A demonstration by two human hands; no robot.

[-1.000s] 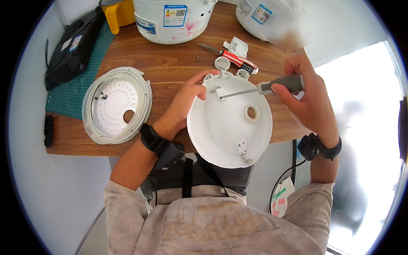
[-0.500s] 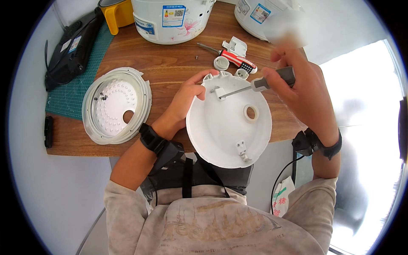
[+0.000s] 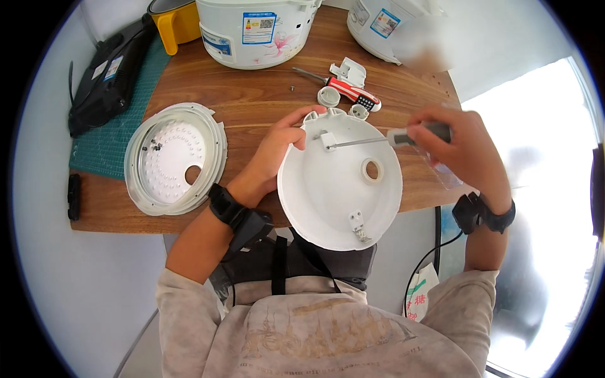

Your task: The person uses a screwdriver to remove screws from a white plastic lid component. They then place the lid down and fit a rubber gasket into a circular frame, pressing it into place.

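My left hand [image 3: 280, 142] grips the upper left rim of a white round plastic lid cover [image 3: 328, 195], tilted over the table's front edge with its inner side showing. My right hand [image 3: 457, 142] is closed around the grey handle of a screwdriver [image 3: 362, 143]. The screwdriver's tip touches a small white block [image 3: 328, 140] inside the cover, near its upper left. Lower on the cover sits a small clip-like bracket [image 3: 358, 225], and a ringed hole [image 3: 372, 169] lies right of the middle.
Left on the wooden table [image 3: 252, 88] lies a round inner lid [image 3: 176, 157] with small dark screws in it. Beyond the cover are a red-and-white screwdriver [image 3: 353, 91], white caps [image 3: 328, 96] and a bracket piece [image 3: 350, 72]. Rice cookers [image 3: 255, 31] and a yellow pot [image 3: 173, 28] stand behind.
My right hand has moved right and down, so the screwdriver lies flatter, its tip still at the white block. My left hand and the cover have barely shifted.
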